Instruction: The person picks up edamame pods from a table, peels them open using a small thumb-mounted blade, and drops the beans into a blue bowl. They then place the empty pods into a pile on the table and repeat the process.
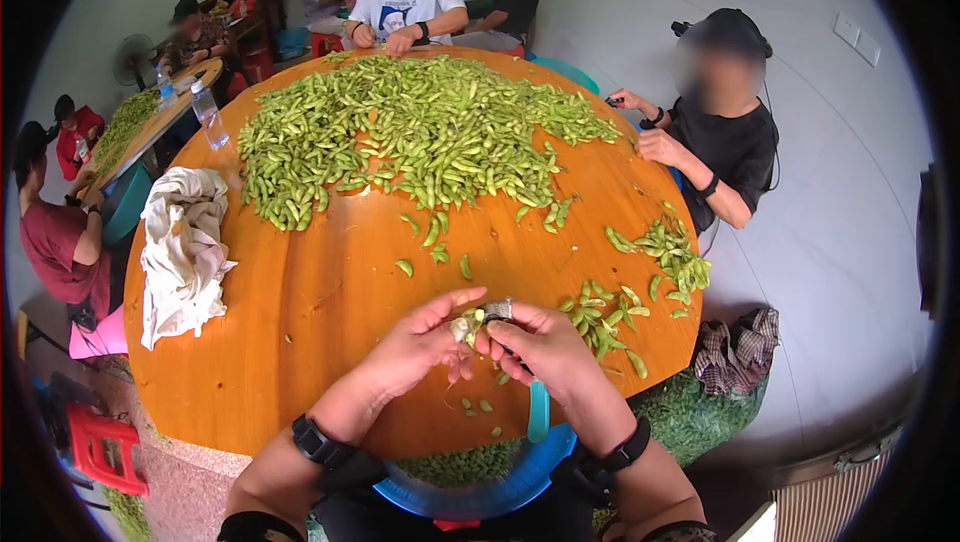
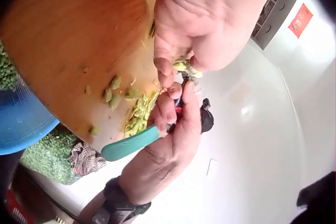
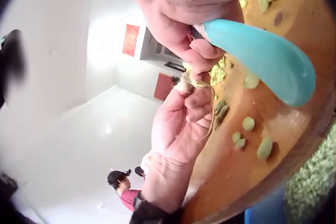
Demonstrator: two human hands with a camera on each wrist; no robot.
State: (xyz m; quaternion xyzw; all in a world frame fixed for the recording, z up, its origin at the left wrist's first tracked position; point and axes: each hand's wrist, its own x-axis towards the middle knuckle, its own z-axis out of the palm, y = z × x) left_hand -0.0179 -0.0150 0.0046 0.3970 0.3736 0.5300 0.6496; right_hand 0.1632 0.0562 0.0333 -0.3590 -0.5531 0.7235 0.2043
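Note:
My left hand (image 1: 422, 344) pinches a pale green bean pod (image 2: 181, 66) between thumb and fingers, just over the table's near edge. Close against it, my right hand (image 1: 552, 344) grips a tool with a curved teal handle (image 3: 262, 58). That handle sticks out below the palm, while the tool's working end is hidden by the fingers and I cannot tell its kind. A grey wrap (image 1: 498, 309) shows near the right fingertips. Loose shelled beans (image 3: 265, 149) lie on the wood below both hands. Right of my right hand is a spread of pods (image 1: 605, 322).
A large heap of green pods (image 1: 430, 132) covers the far half of the round wooden table (image 1: 270, 342). A white cloth (image 1: 185, 252) and a water bottle (image 1: 208, 114) stand at left. Below the near edge sits a blue basin (image 1: 545, 487) holding beans. Several people sit around.

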